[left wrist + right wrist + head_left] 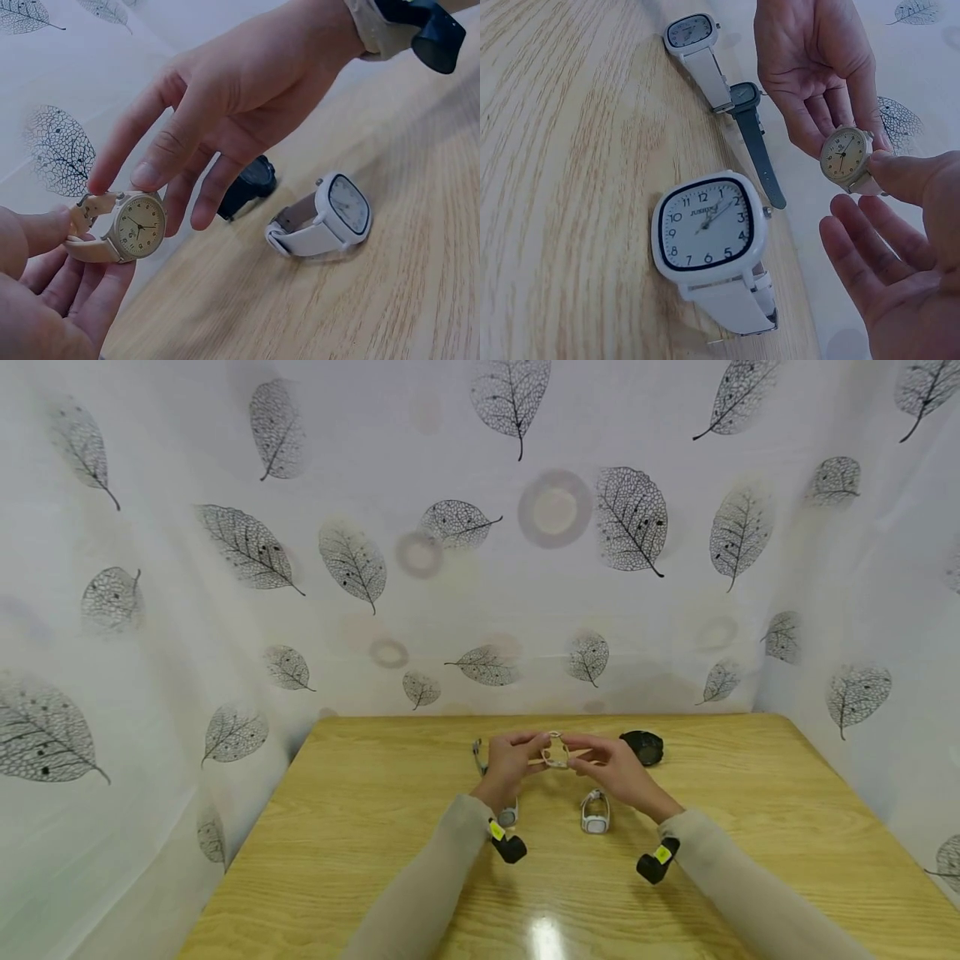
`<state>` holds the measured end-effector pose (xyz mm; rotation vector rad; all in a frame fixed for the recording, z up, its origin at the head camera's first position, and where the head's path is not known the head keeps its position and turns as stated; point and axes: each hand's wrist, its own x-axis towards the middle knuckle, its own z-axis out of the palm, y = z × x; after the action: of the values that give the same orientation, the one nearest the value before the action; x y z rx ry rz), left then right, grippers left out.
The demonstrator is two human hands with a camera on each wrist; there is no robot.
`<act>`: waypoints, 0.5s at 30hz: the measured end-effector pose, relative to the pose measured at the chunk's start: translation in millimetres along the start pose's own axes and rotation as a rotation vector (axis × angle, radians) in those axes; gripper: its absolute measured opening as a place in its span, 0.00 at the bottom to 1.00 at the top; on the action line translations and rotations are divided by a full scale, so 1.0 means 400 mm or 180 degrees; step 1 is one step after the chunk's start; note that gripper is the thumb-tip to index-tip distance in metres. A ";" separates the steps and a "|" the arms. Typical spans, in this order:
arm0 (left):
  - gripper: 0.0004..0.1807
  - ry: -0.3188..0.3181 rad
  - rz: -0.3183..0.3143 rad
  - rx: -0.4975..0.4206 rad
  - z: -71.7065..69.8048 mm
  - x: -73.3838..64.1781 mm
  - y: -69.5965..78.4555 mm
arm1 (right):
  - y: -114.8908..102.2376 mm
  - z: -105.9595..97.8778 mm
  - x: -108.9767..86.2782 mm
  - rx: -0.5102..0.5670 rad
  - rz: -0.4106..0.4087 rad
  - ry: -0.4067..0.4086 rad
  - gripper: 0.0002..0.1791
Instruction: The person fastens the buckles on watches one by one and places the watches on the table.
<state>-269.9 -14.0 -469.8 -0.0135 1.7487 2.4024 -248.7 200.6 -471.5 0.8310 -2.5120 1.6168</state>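
Both hands hold a small round-dial wristwatch with a pale cream strap [139,229] up above the table, between them. My left hand [508,768] pinches the strap near its buckle, with the thumb on top. From the other side, my right hand [618,770] pinches the watch at the case edge; its thumb [911,176] lies against the case and its other fingers are spread. In the right wrist view the dial of the held watch [845,156] shows. A white square-faced watch [596,817] stands on the table below the right hand.
A black watch [642,747] lies behind the right hand. Another white square watch [692,34] stands partly hidden by the left wrist in the head view. Beside it lies a grey-strapped watch [759,154]. Behind the wooden table [360,793] hangs a leaf-print curtain [450,602].
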 end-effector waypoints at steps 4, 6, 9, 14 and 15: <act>0.11 -0.0032 -0.0001 0.0032 0.002 -0.004 0.001 | 0.001 -0.002 0.000 -0.0088 0.0008 0.0012 0.24; 0.12 -0.0060 -0.0023 0.0011 0.002 -0.006 0.002 | -0.002 -0.005 0.002 -0.0119 0.0013 0.0018 0.24; 0.15 -0.0141 -0.0043 -0.0011 0.003 -0.004 0.004 | -0.007 -0.015 0.004 -0.0119 0.0055 -0.0002 0.24; 0.24 -0.0471 -0.0037 0.0047 0.003 -0.002 0.002 | -0.006 -0.037 0.009 -0.0046 0.0267 -0.0043 0.25; 0.26 -0.0549 -0.0041 0.0059 0.002 -0.002 0.002 | -0.005 -0.040 0.009 -0.0014 0.0318 -0.0056 0.26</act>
<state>-269.0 -13.4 -468.8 0.1790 1.6877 2.3019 -255.0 212.2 -461.3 0.7335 -2.6079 1.6385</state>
